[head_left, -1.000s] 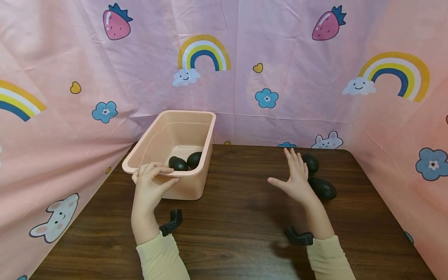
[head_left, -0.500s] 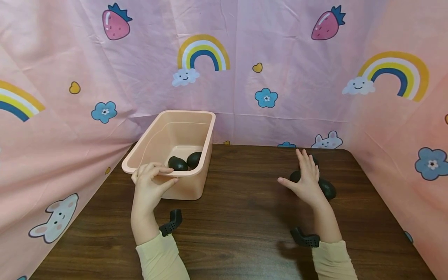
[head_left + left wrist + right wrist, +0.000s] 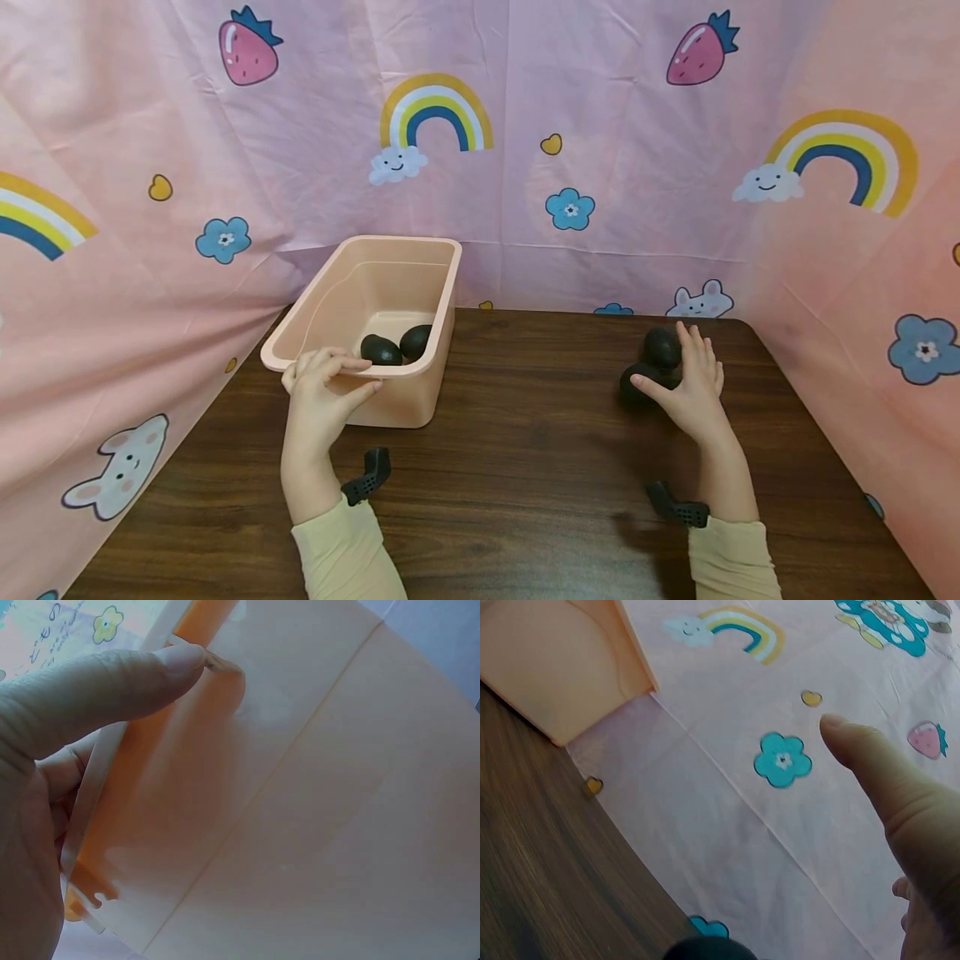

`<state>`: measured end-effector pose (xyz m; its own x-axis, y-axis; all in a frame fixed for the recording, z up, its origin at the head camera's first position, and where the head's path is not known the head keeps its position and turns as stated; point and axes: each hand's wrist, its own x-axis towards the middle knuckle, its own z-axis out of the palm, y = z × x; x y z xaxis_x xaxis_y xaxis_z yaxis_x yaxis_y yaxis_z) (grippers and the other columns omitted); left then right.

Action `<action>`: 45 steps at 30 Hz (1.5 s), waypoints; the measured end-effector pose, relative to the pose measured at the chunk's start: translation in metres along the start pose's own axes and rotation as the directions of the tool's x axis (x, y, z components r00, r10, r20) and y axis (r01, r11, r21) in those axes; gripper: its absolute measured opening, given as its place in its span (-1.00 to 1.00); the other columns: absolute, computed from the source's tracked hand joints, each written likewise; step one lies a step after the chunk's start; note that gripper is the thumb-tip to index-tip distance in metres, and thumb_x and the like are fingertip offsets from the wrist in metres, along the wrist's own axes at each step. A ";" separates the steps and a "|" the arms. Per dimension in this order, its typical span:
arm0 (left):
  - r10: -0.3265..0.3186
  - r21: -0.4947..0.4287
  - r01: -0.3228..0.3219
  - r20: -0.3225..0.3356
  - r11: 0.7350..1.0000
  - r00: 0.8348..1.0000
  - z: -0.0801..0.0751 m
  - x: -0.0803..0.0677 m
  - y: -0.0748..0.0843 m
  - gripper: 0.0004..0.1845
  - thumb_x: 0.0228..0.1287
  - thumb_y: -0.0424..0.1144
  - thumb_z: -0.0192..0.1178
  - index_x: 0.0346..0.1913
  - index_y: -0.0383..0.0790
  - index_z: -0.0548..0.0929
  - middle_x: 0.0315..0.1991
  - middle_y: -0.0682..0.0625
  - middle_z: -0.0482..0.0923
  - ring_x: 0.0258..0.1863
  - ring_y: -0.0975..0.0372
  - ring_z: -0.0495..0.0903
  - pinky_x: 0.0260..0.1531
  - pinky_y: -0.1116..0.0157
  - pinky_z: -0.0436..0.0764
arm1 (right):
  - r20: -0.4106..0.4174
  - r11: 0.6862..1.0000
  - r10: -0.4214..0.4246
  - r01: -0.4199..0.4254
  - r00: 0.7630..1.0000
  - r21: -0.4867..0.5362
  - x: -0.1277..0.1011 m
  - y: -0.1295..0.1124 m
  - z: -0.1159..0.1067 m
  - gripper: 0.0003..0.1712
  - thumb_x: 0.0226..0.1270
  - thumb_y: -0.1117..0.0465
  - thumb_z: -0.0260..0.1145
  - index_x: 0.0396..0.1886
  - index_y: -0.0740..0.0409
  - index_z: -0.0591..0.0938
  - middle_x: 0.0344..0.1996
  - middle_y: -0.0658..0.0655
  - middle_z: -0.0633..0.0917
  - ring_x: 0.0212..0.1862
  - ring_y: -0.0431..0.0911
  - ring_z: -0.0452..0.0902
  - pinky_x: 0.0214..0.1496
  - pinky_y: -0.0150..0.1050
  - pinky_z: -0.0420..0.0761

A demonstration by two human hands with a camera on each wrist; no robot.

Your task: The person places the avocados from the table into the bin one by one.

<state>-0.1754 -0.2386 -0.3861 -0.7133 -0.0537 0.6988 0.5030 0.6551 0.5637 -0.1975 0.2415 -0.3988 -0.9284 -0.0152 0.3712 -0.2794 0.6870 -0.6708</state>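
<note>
My left hand point(image 3: 330, 385) grips the near rim of a peach plastic bin point(image 3: 360, 246) at the table's back left, fingers over the edge and thumb on the outer wall. The left wrist view shows that thumb point(image 3: 97, 690) against the bin wall point(image 3: 315, 795). Two dark avocados point(image 3: 381, 350) point(image 3: 416, 340) lie inside the bin. At the back right, my right hand point(image 3: 690, 387) rests with straight fingers on a dark avocado point(image 3: 636, 390), most of it hidden under the palm. Another avocado point(image 3: 660, 346) lies just behind, beside the fingers. In the right wrist view the thumb point(image 3: 885, 772) is stretched out above an avocado point(image 3: 705, 949).
The dark wooden table point(image 3: 510, 467) is walled by a pink printed curtain point(image 3: 600, 167) at the back and on both sides. A black camera mount point(image 3: 369, 475) sits at each wrist. The bin point(image 3: 555, 667) shows at the upper left of the right wrist view.
My right hand has moved right and back and come down onto the avocados. The left hand and the bin have stayed put.
</note>
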 end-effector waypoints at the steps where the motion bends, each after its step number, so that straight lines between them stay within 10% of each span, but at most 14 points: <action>1: -0.001 -0.002 0.001 0.000 1.000 1.000 0.000 0.000 0.000 -0.66 -0.29 -0.43 0.58 -0.32 -0.20 0.75 -0.27 0.01 0.58 -0.08 0.17 0.33 0.14 0.12 -0.17 | -0.007 1.000 0.008 -0.008 1.000 -0.001 0.000 0.003 -0.001 0.17 0.17 -0.08 0.40 0.54 0.07 -0.14 0.48 0.33 -0.22 0.45 0.25 -0.50 0.25 0.33 -0.50; 27: -0.024 -0.014 0.024 -0.003 1.000 1.000 0.000 0.000 0.001 -0.67 -0.27 -0.44 0.58 -0.31 -0.23 0.75 -0.28 0.02 0.59 -0.07 0.18 0.32 0.11 0.14 -0.16 | -0.068 0.992 0.123 -0.121 0.990 0.040 -0.010 0.058 -0.009 0.13 0.24 -0.06 0.35 0.52 0.22 -0.15 0.46 0.40 -0.18 0.43 0.33 -0.45 0.26 0.34 -0.45; 45: -0.026 -0.022 0.026 -0.005 0.999 1.000 0.001 0.000 0.002 -0.68 -0.26 -0.44 0.57 -0.32 -0.20 0.75 -0.29 0.03 0.59 -0.07 0.19 0.33 0.13 0.14 -0.17 | -0.007 0.968 0.230 -0.228 0.973 0.106 -0.014 0.092 0.000 0.12 0.25 -0.06 0.34 0.52 0.24 -0.15 0.45 0.44 -0.10 0.40 0.41 -0.17 0.26 0.37 -0.04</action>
<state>-0.1750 -0.2366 -0.3860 -0.7234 -0.0746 0.6864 0.4953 0.6367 0.5911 -0.2096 0.3048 -0.4654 -0.9662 0.1482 0.2109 -0.0844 0.5912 -0.8021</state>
